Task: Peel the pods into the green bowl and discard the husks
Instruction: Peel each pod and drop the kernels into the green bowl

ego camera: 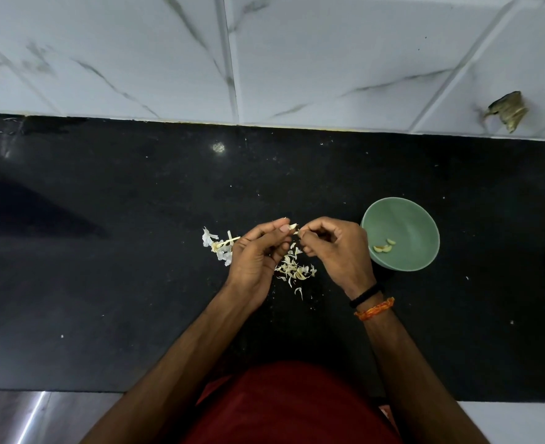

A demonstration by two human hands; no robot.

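My left hand (258, 254) and my right hand (335, 248) meet above the black counter and pinch a small pale pod (293, 226) between their fingertips. Most of the pod is hidden by the fingers. The green bowl (402, 219) stands just right of my right hand, with three peeled pieces (384, 246) lying inside it. Below and between my hands, a heap of loose husks (293, 270) lies on the counter. A papery white stalk with husk scraps (218, 245) sits left of my left hand.
The black counter (120, 251) runs from the white marble-patterned wall tiles (297, 59) at the back to its front edge by my body. A small brownish object (508, 110) clings to the wall at the far right.
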